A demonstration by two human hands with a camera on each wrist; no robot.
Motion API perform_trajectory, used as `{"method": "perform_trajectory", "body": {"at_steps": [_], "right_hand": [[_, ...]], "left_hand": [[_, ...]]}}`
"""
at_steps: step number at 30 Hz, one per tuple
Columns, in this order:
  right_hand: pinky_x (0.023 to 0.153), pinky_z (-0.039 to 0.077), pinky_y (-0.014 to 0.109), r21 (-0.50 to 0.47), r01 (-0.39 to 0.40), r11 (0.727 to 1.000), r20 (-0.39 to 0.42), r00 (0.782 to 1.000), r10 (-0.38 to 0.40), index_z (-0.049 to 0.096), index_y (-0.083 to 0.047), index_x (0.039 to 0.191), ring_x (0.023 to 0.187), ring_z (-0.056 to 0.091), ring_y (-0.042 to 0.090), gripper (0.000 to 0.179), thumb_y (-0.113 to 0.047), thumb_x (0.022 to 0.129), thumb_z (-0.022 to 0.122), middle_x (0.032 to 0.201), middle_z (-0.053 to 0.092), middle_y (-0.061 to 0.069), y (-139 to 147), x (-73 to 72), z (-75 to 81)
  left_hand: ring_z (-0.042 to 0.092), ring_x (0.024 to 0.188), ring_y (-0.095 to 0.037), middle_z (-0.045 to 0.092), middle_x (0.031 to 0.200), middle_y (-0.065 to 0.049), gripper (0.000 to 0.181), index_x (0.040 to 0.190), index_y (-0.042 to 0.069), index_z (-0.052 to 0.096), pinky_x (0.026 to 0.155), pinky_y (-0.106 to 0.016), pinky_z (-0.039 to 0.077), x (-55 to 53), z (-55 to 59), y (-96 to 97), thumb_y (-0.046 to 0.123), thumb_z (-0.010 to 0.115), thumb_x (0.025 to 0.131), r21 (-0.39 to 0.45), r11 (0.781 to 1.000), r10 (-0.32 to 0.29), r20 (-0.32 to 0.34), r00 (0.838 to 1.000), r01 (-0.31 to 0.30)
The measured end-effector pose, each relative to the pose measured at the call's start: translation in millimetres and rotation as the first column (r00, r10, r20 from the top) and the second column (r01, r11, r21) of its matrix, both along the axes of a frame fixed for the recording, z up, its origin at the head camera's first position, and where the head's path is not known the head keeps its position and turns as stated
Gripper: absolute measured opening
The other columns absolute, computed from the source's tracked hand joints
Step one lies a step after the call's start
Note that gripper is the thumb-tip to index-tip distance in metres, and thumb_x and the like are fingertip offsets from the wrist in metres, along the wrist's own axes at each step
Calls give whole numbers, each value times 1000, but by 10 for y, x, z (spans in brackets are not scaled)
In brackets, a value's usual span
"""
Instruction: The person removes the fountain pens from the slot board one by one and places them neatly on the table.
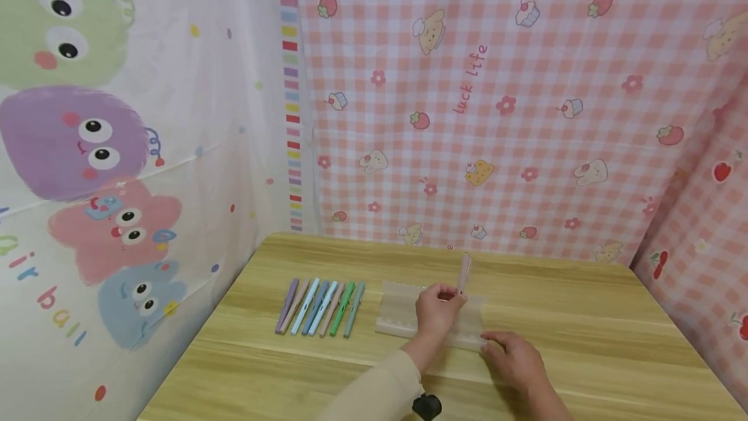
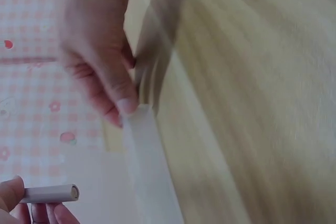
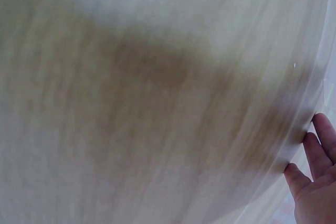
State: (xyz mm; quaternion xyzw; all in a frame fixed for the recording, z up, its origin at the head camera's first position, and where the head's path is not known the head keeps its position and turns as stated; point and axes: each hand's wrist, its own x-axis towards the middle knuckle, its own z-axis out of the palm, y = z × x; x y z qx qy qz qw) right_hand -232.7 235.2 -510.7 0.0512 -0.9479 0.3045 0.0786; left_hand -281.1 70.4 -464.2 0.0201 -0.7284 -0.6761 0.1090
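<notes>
My left hand (image 1: pixel 437 310) grips a pale pink pen (image 1: pixel 464 273), its upper end standing up above the fingers. Below that hand lies a frosted, translucent pen tray (image 1: pixel 397 309) with a scalloped strip and a raised front edge. In the left wrist view the pen's round end (image 2: pixel 74 192) pokes out past the left fingers. At the tray's right front corner is my right hand (image 1: pixel 517 359), pinching the end of the edge between thumb and fingers. The right wrist view shows the right fingers (image 3: pixel 317 153) against the edge.
Left of the tray, a row of several capped pens (image 1: pixel 318 307) in purple, pink, blue and green lies on the wood-grain table (image 1: pixel 263 369). A pink checked curtain (image 1: pixel 397 148) hangs behind the table, and a white cartoon-print curtain (image 1: pixel 234 115) at the left.
</notes>
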Motion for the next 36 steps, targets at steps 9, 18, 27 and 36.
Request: {"method": "perform_trajectory", "body": {"at_steps": [9,18,27,36], "right_hand": [[89,47,59,-5,0,1000,-3,1000,0,75,-9,109,109,62,43,20,-19,92,69,116,68,20,8,-1,-9],[90,46,59,-24,8,1000,2,1000,-8,75,-9,110,110,61,44,21,-19,92,69,116,68,20,8,-1,-6],[91,46,59,-18,-1,1000,-9,1000,1,75,-9,110,111,61,43,21,-19,92,69,116,68,20,3,8,-1],[92,45,59,-20,7,1000,-4,1000,-7,75,-9,110,111,60,44,21,-18,92,69,116,67,21,-1,26,13]], "left_hand": [[58,68,-11,64,78,-2,10,87,3,70,59,-25,51,-95,133,-288,7,79,83,96,990,-109,64,992,103],[58,71,-13,64,83,-4,13,93,2,70,60,-24,50,-157,162,-568,11,77,87,135,972,-203,86,975,190],[58,73,-15,64,85,-4,15,96,0,68,62,-27,50,-133,206,-836,11,75,88,103,971,-225,99,969,215],[59,73,-17,64,81,-2,16,97,-2,68,61,-27,51,-155,205,-1058,9,75,88,123,969,-224,94,970,212]]}}
